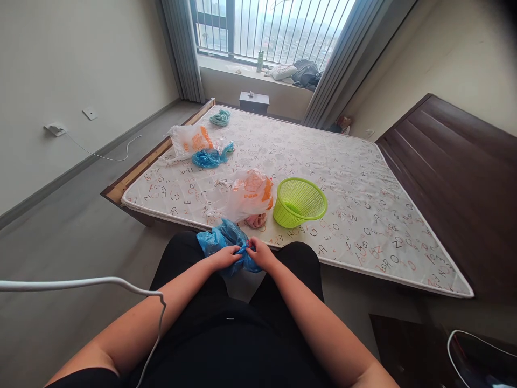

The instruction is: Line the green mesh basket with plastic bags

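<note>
The mattress (355, 183) fills the middle of the view, bare of bedding, its white cover printed all over with scattered capital letters in black and orange, among them Z, O, N, E, R and G; no whole word reads for certain; a dark wooden headboard (456, 183) runs along its right side. On the cover, near the front edge, a lime-green plastic basket (299, 202) stands upright, just beside a white-and-orange plastic bag (248, 195) whose print is too crumpled to read; a second white-and-orange bag (189, 141) and a small blue bag (210, 157) lie further back on the left, touching each other. The blue plastic bag (224, 240) in hand hangs at the mattress's front edge, over the person's lap; its bulk spreads up and to the left of the fingers, its bunched end running crosswise between the two hands. The left hand (224, 257) and the right hand (260, 253) meet on that end, equally near, both sets of fingers closed and pinching the blue film.
</note>
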Tool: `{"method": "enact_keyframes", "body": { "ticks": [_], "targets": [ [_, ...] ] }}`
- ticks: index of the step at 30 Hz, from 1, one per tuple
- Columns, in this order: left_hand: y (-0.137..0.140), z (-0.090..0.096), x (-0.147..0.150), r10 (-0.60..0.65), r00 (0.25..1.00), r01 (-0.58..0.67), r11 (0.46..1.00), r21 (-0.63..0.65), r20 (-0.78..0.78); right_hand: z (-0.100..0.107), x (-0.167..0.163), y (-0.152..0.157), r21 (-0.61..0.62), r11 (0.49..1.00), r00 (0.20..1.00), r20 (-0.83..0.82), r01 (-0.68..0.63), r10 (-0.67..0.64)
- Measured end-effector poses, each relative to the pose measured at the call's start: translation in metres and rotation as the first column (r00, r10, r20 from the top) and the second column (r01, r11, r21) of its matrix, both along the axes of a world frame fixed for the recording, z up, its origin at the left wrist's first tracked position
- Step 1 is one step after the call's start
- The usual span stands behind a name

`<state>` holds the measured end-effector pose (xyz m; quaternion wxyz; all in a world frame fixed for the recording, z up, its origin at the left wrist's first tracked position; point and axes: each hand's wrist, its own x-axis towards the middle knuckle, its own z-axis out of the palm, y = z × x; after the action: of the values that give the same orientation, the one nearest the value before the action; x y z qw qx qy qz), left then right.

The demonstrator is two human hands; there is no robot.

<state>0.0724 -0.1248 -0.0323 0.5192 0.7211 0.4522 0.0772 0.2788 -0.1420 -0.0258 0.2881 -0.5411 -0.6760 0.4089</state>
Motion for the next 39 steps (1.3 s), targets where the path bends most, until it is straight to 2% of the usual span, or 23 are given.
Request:
{"method": "enact_keyframes", "body": {
  "ticks": [18, 24, 31, 39],
  "targets": [
    [-0.0002, 0.0018, 0.0004, 0.012, 1.0, -0.012, 1.0, -0.008, 0.012, 0.0038, -0.0007, -0.001, 0.004, 1.0, 1.0, 0.008, 0.01, -0.01],
    [0.0001, -0.002, -0.0003, -0.005, 1.0, 0.005, 1.0, -0.007, 0.012, 0.0027, -0.0004, -0.0013, -0.003, 1.0, 0.999, -0.047, -0.005, 0.005],
    [0.0004, -0.0012, 0.0, -0.003, 1.0, 0.003, 1.0, -0.006, -0.015, 0.0052, -0.0004, -0.0017, 0.014, 1.0, 1.0, 0.004, 0.002, -0.002],
    [-0.0004, -0.0024, -0.0001, 0.009, 1.0, -0.009, 1.0, -0.027, 0.009, 0.006, -0.001, -0.0017, -0.005, 1.0, 0.999, -0.041, -0.009, 0.009]
  ]
}}
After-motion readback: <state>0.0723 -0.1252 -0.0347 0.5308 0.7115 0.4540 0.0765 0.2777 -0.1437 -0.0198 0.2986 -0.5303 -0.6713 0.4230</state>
